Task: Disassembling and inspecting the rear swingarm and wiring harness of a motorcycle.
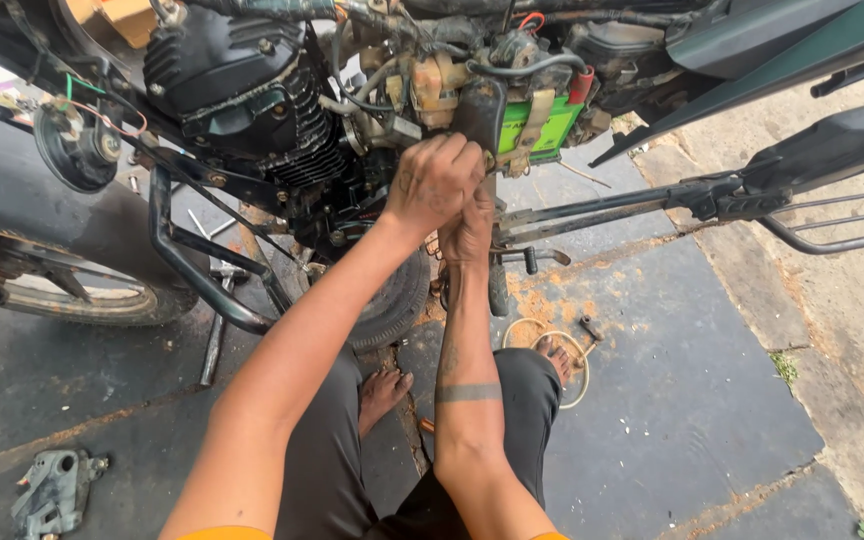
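Observation:
I crouch beside a stripped motorcycle. My left hand is a closed fist pressed against the side of its black engine, just left of a green battery. Directly under it, touching it, my right hand has its fingers curled around the same spot. Whatever the two hands hold is hidden by the fingers. Hoses and wires hang above them.
The front wheel and a black crash guard stand to the left. A long metal tool and a grey casting lie on the dark floor. My bare feet rest below, one on a thin ring. A black frame rack reaches in from the right.

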